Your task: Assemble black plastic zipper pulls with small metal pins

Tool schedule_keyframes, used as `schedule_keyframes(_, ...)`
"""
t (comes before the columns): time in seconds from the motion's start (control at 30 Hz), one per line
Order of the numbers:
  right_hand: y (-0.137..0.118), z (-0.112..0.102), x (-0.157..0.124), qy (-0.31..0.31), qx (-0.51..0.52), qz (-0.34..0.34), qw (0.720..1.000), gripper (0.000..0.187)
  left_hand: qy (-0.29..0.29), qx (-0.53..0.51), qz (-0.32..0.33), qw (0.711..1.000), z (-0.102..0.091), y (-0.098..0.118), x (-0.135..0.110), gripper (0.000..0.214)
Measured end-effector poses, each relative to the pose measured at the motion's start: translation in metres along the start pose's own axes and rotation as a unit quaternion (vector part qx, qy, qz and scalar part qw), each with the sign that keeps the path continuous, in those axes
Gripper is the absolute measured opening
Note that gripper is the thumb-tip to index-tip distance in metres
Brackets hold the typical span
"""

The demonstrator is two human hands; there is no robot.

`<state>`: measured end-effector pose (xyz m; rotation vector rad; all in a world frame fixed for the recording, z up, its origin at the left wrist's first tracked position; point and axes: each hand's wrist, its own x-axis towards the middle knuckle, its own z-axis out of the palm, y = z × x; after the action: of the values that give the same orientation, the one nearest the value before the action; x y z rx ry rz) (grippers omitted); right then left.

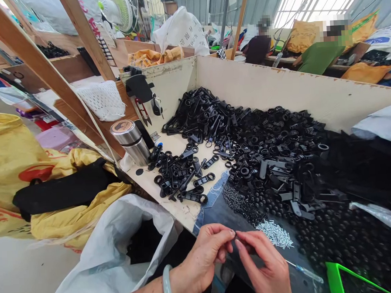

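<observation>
My left hand [207,253], with a pale bangle [167,284] on its wrist, is closed in a pinch at the table's front edge. My right hand [265,263] meets it there, its thumb and fingertips pinched too. Between the fingertips sits a small black part [235,235], mostly hidden, its exact kind unclear. Just beyond my right hand lies a pile of small silver pins [275,234]. A screwdriver-like tool with a clear handle [309,273] rests to the right. Tiny black pieces [241,203] and black balls [334,235] spread beyond the pins.
Black handle-like parts [183,171] lie loosely at left, near a steel thermos [130,143]. Behind are heaps of black levers [203,113] and rings [276,133]. Red snips [142,111] hang on the wall. A white sack [116,251] stands below left; a green frame [335,279] is right.
</observation>
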<state>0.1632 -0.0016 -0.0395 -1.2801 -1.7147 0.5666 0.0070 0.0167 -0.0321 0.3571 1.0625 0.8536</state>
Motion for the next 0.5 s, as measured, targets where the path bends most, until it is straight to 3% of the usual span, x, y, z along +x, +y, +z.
schedule_keyframes(0.5, 0.0004, 0.0069, -0.0012, -0.008, -0.049, -0.029, 0.998, 0.012, 0.014, 0.001, -0.002, 1.0, 0.0035, 0.0003, -0.0061, 0.031)
